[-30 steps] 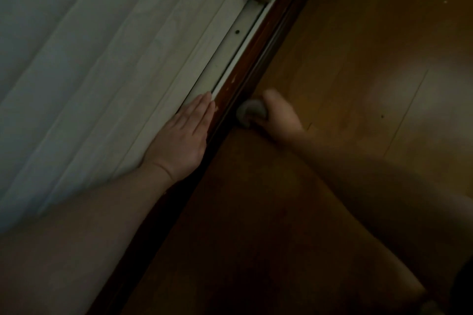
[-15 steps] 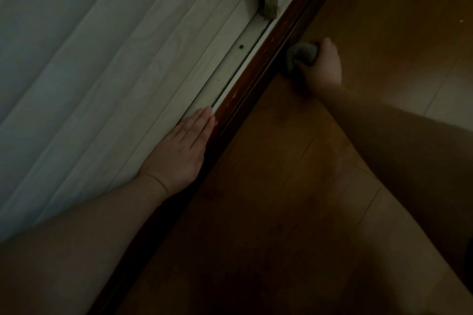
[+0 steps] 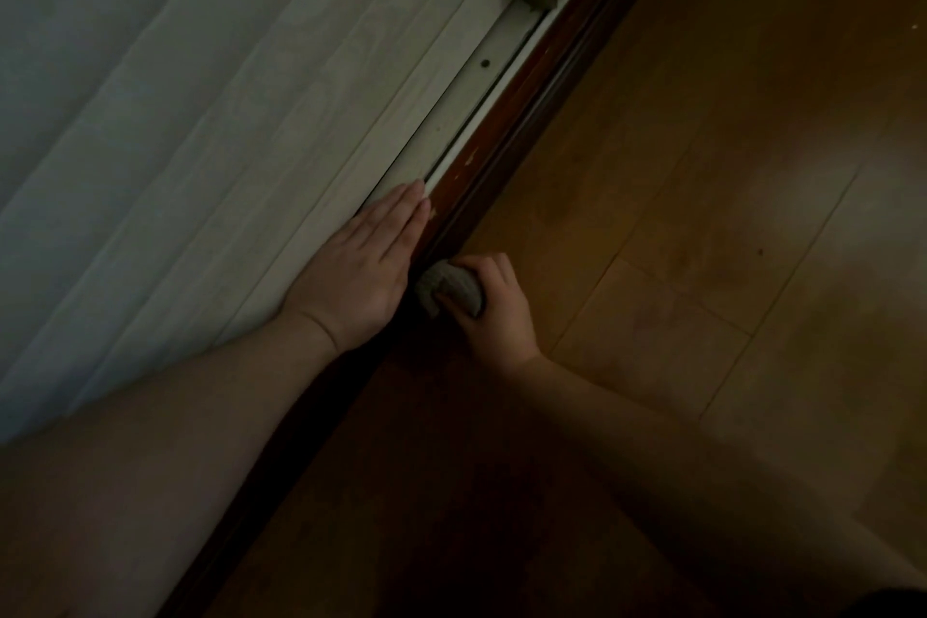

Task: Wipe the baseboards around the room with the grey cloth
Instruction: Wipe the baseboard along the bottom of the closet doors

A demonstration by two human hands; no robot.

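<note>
no readable text, labels, brands, numbers or signs anywhere

Brown wooden floor [image 3: 702,266], dark baseboard [image 3: 506,156] along its edge

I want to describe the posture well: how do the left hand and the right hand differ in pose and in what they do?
The left hand lies flat with straight fingers against the pale panel; the right hand is curled and grips the grey cloth. The left hand holds nothing; the right hand presses the cloth to the dark baseboard. The left sits above the baseboard, the right low by the floor. Both are bare.
</note>
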